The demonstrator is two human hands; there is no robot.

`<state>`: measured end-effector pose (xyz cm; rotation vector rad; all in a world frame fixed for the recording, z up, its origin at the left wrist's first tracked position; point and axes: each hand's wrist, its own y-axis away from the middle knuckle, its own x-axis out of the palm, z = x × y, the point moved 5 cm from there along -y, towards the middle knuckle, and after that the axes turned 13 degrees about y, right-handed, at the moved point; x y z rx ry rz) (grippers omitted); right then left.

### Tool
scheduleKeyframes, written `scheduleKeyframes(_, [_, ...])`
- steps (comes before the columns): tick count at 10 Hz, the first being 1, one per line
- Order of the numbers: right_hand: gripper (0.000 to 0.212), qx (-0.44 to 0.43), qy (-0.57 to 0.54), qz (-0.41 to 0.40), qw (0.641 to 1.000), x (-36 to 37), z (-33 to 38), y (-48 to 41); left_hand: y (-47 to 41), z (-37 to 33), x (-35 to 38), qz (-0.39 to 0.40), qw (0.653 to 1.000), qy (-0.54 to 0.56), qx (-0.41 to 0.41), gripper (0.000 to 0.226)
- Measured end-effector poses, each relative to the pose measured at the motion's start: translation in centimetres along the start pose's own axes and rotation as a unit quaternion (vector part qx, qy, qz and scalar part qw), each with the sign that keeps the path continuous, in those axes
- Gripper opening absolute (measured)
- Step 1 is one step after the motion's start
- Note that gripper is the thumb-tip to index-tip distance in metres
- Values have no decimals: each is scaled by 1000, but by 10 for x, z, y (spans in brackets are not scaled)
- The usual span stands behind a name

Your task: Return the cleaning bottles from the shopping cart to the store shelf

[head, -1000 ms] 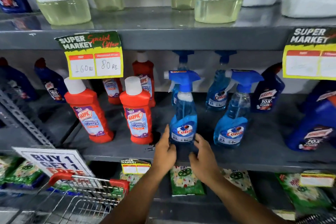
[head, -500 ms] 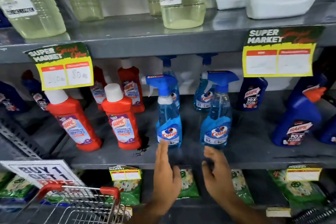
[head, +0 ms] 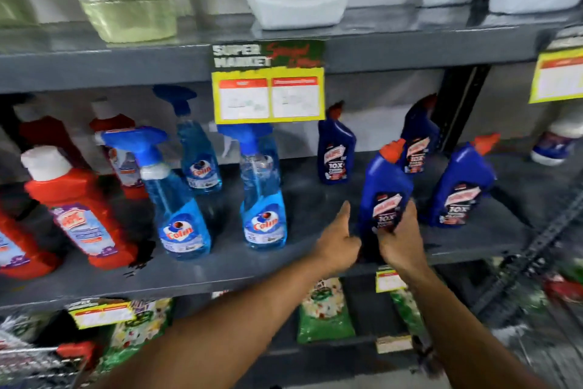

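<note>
A dark blue Harpic bottle (head: pixel 386 186) with an orange cap stands tilted on the grey middle shelf (head: pixel 220 275), right of centre. My right hand (head: pixel 399 240) grips its lower body over the label. My left hand (head: pixel 339 240) presses against the bottle's lower left side, fingers curled and thumb up. Left of them stand two blue Colin spray bottles (head: pixel 179 199) (head: pixel 263 199) at the shelf front. The shopping cart (head: pixel 41 360), with a red handle, shows only at the bottom left corner.
More dark blue Harpic bottles (head: pixel 460 190) (head: pixel 336 152) stand right of and behind the held one. Red Harpic bottles (head: pixel 79 208) fill the shelf's left. A yellow price tag (head: pixel 268 98) hangs from the shelf above, which holds large jugs. Green packets lie on the shelf below.
Both hands left the Colin spray bottle and moved right along the shelf. They now hold a dark blue Harpic bottle. My view has swung right, so the cart is almost out of frame.
</note>
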<state>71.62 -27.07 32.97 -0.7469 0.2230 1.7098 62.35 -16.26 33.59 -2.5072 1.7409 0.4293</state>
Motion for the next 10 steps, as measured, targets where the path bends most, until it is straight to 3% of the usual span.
scheduleKeyframes(2, [72,-49,2,96,994,7,5,1,-25,14,3,-103,993,57,27,72])
scheduleKeyframes(3, [75,-61,-9,132,989,19,9,5,-19,19,-1,-138,985,104,2,72])
scheduleKeyframes(5, [80,-38,-8,124,992,29,9,11,-38,24,-9,-149,979,137,-15,61])
scheduleKeyframes(8, [86,-40,22,137,989,29,4,18,-48,45,-24,-151,983,92,-40,47])
scheduleKeyframes(10, [80,-13,-85,92,992,-4,7,27,8,-1,-26,-149,988,29,-8,48])
